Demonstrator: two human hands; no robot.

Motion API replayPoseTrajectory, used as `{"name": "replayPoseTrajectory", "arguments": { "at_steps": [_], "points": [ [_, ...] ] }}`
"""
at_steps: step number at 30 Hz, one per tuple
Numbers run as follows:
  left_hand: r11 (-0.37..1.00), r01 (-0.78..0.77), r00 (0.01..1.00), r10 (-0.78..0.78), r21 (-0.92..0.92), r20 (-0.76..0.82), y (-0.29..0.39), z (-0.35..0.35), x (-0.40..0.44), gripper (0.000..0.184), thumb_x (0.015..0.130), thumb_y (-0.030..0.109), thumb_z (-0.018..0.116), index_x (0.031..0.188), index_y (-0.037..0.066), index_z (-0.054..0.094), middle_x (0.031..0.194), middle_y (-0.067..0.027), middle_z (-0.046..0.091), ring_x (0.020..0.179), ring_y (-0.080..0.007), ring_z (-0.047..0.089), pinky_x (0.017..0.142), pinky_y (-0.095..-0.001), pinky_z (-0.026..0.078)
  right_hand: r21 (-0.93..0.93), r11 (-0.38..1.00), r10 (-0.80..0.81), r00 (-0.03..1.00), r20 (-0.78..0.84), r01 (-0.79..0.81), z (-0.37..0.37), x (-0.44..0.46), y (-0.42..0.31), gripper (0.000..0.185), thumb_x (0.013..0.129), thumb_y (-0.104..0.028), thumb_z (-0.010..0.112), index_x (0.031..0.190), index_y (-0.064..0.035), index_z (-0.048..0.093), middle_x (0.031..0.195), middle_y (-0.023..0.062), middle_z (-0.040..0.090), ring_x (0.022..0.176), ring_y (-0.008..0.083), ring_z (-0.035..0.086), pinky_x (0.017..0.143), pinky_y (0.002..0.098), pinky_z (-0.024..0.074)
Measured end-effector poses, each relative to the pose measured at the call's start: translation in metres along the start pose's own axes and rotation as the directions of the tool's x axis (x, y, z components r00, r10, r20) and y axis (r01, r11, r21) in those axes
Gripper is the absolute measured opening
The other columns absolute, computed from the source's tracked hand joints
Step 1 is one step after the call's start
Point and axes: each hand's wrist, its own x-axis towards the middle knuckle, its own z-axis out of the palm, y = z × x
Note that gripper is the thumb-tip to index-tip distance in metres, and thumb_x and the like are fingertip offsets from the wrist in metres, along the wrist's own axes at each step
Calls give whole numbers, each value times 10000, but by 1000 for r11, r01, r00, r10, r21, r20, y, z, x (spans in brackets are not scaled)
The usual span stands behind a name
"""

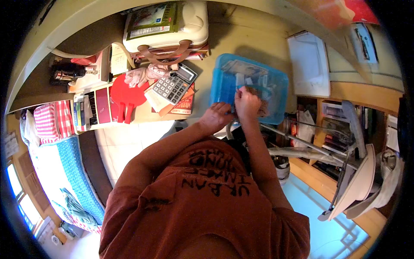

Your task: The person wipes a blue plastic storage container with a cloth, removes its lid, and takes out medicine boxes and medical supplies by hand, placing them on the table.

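A translucent blue rectangular plastic box (280, 101) is seated on the yellowish bench (205, 82). Its interior is partly obstructed by the right hand (248, 103); its near-left edge is met by the left hand (216, 117). Each grip is curled; closure and contents cannot be told. Left of the box, a grey rectangular calculator (170, 89) is noted; right, a white rectangular panel (309, 64).

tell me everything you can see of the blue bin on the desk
The blue bin looks like translucent plastic, roughly rectangular with rounded corners and a broad rim. It sits on the yellowish desk, with pale, paper-like items showing inside. The left hand is at its near left corner and the curled right hand overlaps its near side; exact contact is unclear.
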Motion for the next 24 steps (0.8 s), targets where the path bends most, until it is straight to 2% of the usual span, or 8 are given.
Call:
{"name": "replayPoseTrajectory", "arguments": {
  "at_steps": [3,7,9,13,15,19,21,24],
  "points": [
    [1000,23,999,-23,-5,37,-2,2,-2,160,675,160,643,830,127,662,864,-56,537,847,-252,573,727,-383,485,53,982,-156,934,-323,183,19,7,-3,152,846,-230,631,802,-86,614,700,147,642,637,347,646,560,472,508],
    [1000,19,999,-18,-14,26,-1,-1,-1,156,672,162,644,822,124,665,864,-56,538,838,-253,571,719,-391,480,57,984,-137,930,-341,166,14,8,-8,129,825,-198,629,796,-75,602,701,147,637,641,345,645,560,473,505],
    [1000,14,999,-14,-14,36,-1,-1,-1,157,669,167,645,819,126,666,864,-55,539,837,-253,570,716,-394,478,-6,1000,-16,1000,-25,16,-2,3,-7,94,821,-167,620,782,-87,591,731,133,630,657,329,637,563,469,502],
    [999,34,999,-34,-34,8,-2,5,-2,149,660,178,649,803,138,659,858,-52,534,837,-251,568,707,-394,476,3,992,-128,987,-101,129,9,0,-2,100,830,-176,621,789,-88,597,752,133,631,666,322,639,565,469,502],
    [999,37,999,-37,-33,-2,-3,5,-2,149,657,180,649,801,142,657,853,-51,529,836,-250,567,704,-392,476,55,980,-168,937,-306,194,19,7,-7,116,849,-193,616,814,-83,612,763,138,639,664,330,644,579,478,504],
    [999,37,999,-37,-13,-39,0,3,-2,123,643,185,652,758,141,640,843,-50,527,825,-249,567,701,-391,478,44,988,-125,944,-306,145,12,3,-9,116,851,-189,615,819,-78,615,764,119,640,672,333,643,596,477,508],
    [999,31,998,-32,-16,-54,-1,3,0,119,639,187,652,746,141,634,835,-49,524,817,-248,568,693,-388,479,49,998,-51,994,94,47,-8,-2,-4,116,857,-181,608,894,-80,653,888,114,643,798,331,642,675,465,516],
    [999,33,999,-33,1,-34,-1,3,2,115,632,185,651,735,141,624,821,-50,512,795,-244,565,673,-377,480,54,950,-292,936,-197,308,-8,-13,10,186,851,-170,614,1003,-83,678,1010,118,620,937,338,610,759,448,508]
  ]
}}
